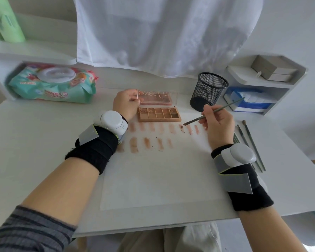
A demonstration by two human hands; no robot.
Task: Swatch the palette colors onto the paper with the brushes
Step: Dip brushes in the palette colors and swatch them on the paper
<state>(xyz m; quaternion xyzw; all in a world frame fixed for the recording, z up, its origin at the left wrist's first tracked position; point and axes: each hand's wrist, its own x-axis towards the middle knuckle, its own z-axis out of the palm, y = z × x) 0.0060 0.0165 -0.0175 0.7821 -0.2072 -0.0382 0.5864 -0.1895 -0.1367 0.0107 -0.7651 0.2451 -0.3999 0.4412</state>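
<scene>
A sheet of white paper is spread on the near part of the white desk; its far portion carries two rows of peach and brown swatches, with loose crumbs of pigment scattered among them. Just right of the paper, spare brushes are laid on the desk. A thin brush is pinched between the fingers of the right hand, its dark tip poised at a far-row swatch towards the right. For a clean mark, the tip is best drawn in one light, short stroke, kept apart from the neighbouring swatches and the crumbs. Beyond the swatches lies the open eyeshadow palette, whose clear lid is held up at its left edge by the curled fingers of the left hand. Farther off stand a black mesh pen cup and a pack of wet wipes.
</scene>
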